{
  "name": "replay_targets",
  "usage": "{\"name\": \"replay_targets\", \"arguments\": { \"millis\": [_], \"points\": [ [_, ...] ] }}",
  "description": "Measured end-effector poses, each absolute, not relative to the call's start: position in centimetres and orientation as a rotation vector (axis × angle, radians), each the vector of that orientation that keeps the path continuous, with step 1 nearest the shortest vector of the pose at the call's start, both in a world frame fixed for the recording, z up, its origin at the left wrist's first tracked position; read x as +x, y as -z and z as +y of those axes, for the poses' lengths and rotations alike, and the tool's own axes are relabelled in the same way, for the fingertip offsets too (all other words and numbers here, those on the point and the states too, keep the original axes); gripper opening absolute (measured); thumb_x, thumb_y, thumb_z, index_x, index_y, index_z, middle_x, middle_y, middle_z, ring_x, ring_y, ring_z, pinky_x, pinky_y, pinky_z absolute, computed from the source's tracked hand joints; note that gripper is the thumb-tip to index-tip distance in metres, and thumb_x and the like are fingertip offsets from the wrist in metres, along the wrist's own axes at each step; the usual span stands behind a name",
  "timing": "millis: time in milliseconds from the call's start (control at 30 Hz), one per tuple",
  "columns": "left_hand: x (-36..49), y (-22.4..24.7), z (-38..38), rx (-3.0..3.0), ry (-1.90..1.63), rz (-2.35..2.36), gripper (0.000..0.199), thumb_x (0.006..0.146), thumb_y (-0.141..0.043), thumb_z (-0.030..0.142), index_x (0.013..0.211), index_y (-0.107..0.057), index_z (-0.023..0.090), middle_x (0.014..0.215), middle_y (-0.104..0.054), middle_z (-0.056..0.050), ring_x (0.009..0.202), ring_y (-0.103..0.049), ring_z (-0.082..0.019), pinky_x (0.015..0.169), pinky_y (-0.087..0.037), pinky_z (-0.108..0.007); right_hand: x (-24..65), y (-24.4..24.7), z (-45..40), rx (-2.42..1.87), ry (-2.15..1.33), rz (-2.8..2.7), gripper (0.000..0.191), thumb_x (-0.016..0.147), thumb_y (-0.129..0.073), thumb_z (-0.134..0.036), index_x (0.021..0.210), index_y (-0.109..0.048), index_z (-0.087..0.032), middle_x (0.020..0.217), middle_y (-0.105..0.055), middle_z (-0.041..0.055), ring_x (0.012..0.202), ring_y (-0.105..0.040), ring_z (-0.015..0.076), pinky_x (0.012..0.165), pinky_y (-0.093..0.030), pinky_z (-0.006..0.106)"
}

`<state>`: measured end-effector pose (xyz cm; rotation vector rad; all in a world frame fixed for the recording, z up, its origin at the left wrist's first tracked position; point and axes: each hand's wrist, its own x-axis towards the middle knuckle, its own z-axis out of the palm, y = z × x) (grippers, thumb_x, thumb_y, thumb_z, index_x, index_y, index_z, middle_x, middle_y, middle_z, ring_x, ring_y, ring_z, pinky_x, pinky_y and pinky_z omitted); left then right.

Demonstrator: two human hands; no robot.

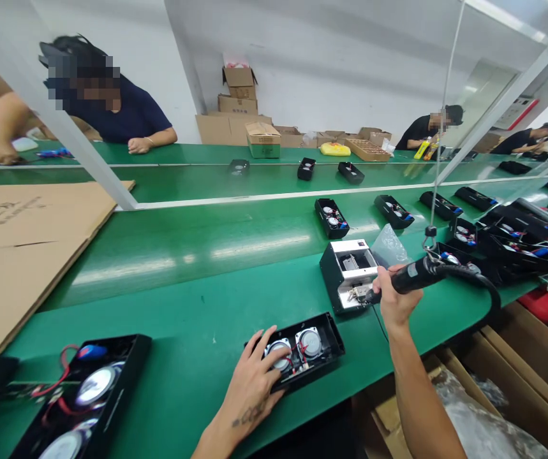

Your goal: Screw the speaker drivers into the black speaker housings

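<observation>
My left hand (259,370) rests over the near end of a black speaker housing (333,331), thumb at its outer wall and fingers spread onto one of the two round speakers (310,343) inside. Red wires run between the speakers. My right hand (395,303) is wrapped round a black electric screwdriver (417,275), which hangs from a cord and trails a thick black cable. Its tip meets the metal front of a small black and silver screw feeder (350,271); the exact contact is hidden by my fingers.
Another open speaker housing (125,376) lies at lower left, near flattened cardboard (34,236). Several housings sit along the green belt (197,236) and pile up at right. Open cartons (517,357) stand below the table's right edge. Co-workers sit across the line.
</observation>
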<state>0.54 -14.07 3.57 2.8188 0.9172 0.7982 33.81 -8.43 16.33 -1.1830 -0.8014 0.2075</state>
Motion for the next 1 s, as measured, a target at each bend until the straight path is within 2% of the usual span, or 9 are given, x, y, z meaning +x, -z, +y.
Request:
{"name": "replay_targets", "arguments": {
  "millis": [267, 433, 633, 800, 1000],
  "points": [
    [0.7, -3.7, -14.0, 2.819, -0.820, 0.908, 0.031, 0.074, -0.095, 0.048, 0.082, -0.075, 0.026, 0.129, -0.076, 0.001, 0.156, -0.038, -0.036, 0.136, -0.014, -0.051, 33.9, -15.8, -10.8, -1.364, -0.612, -0.980, 0.038, 0.079, -0.091, -0.043, 0.090, -0.064, -0.019, 0.051, -0.055, -0.0073, 0.041, -0.050, 0.0130, 0.041, -0.042, 0.027],
    [0.6, -3.9, -14.1, 2.810, -0.794, 0.927, 0.031, 0.074, -0.096, 0.047, 0.083, -0.075, 0.026, 0.129, -0.076, 0.002, 0.154, -0.041, -0.036, 0.134, -0.020, -0.052, 34.1, -14.9, -13.6, -1.273, -0.739, -0.981, 0.034, 0.086, -0.088, -0.038, 0.100, -0.062, -0.021, 0.055, -0.054, -0.0090, 0.042, -0.050, 0.0117, 0.044, -0.042, 0.026],
    [0.6, -3.6, -14.1, 2.808, -0.792, 0.932, 0.028, 0.076, -0.094, 0.045, 0.083, -0.076, 0.026, 0.128, -0.076, 0.000, 0.154, -0.041, -0.037, 0.133, -0.024, -0.054, 34.0, -15.7, -14.1, -1.211, -0.556, -0.920, 0.034, 0.086, -0.089, -0.034, 0.102, -0.061, -0.022, 0.057, -0.055, -0.0097, 0.043, -0.052, 0.0123, 0.047, -0.045, 0.028],
    [0.7, -3.8, -14.1, 2.764, -0.850, 0.909, 0.028, 0.077, -0.094, 0.045, 0.080, -0.074, 0.026, 0.129, -0.077, 0.002, 0.156, -0.040, -0.035, 0.135, -0.017, -0.051, 34.4, -17.1, -10.9, -1.104, -0.299, -0.792, 0.037, 0.082, -0.089, -0.035, 0.095, -0.057, -0.023, 0.056, -0.055, -0.0109, 0.042, -0.052, 0.0122, 0.049, -0.046, 0.029],
    [0.7, -4.0, -14.0, 2.757, -0.834, 0.907, 0.028, 0.075, -0.096, 0.042, 0.081, -0.074, 0.027, 0.130, -0.077, 0.004, 0.155, -0.041, -0.035, 0.135, -0.016, -0.050, 34.5, -16.5, -7.9, -1.160, -0.304, -0.856, 0.036, 0.082, -0.089, -0.040, 0.090, -0.058, -0.022, 0.053, -0.056, -0.0096, 0.041, -0.052, 0.0127, 0.046, -0.045, 0.028]
  ]
}}
